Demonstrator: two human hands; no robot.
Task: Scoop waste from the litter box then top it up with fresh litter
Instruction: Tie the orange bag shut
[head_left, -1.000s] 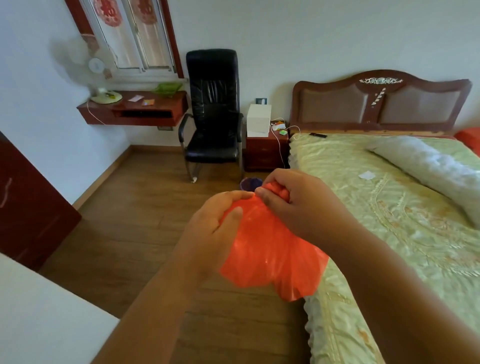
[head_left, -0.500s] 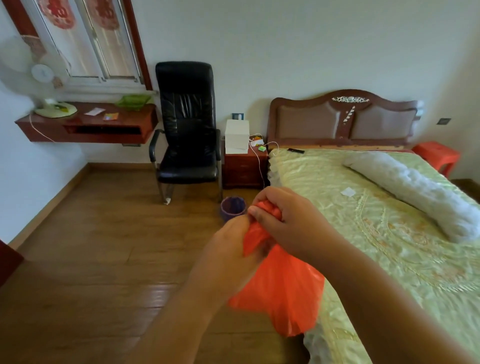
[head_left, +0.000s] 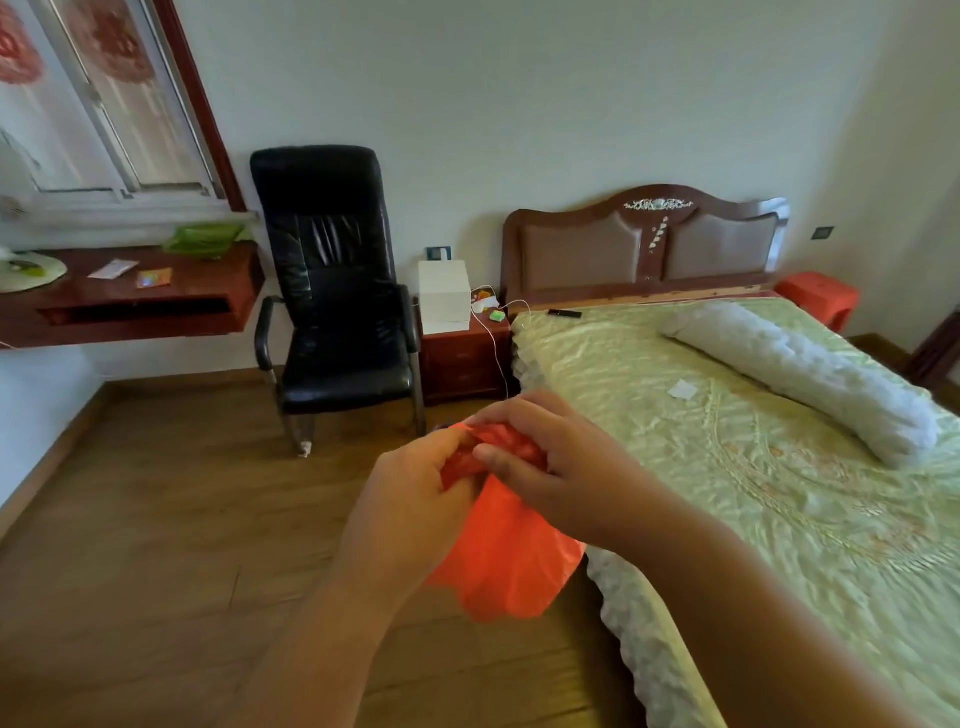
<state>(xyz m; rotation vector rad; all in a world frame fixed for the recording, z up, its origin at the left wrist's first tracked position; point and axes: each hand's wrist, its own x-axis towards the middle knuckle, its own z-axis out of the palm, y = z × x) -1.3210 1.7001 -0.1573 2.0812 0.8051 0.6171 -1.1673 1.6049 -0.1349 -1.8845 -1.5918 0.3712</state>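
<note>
Both hands' grip (head_left: 483, 462) atop orange bag (head_left: 506, 561)

A black leather chair (head_left: 337, 291) is standing on the wood floor (head_left: 156, 519) against the white wall, just beside a small reddish nightstand (head_left: 465, 364). A white box (head_left: 444, 296) is sitting on the nightstand, with a thin white cable trailing down its front. To the right, a bed (head_left: 753, 493) with a carved wooden headboard (head_left: 644, 244) is lying under a pale green quilted cover, and a long white bolster (head_left: 800, 374) is resting diagonally across it (a small white scrap is lying near it). A red stool (head_left: 818, 299) is standing beyond the bed. At left, a wall-mounted shelf (head_left: 130, 306) is carrying papers and a green tray below the window (head_left: 104, 104).
</note>
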